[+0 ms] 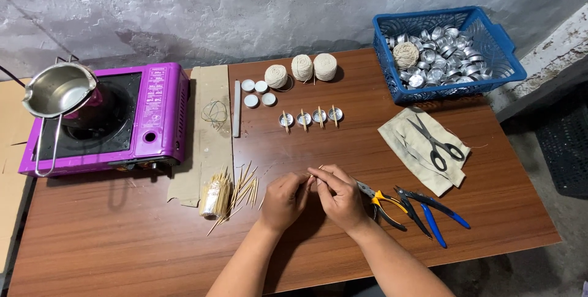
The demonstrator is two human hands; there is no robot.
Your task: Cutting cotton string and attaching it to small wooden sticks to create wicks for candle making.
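My left hand (283, 199) and my right hand (340, 196) meet at the front middle of the brown table (122, 242). Their fingertips pinch together on a thin wooden stick (315, 171), most of it hidden by the fingers. Left of my left hand lies a bundle of wooden sticks (215, 196) with loose sticks (245, 188) spread beside it. Farther back stands a row of small metal cups (309, 117), each with a stick laid across its rim.
A purple portable stove (153, 119) with a steel pouring pot (58, 90) stands at the left. Three balls of cream string (301, 67), white wax discs (257, 92), a blue basket of metal cups (484, 79), scissors (436, 144) on cloth, and pliers (386, 204) lie around.
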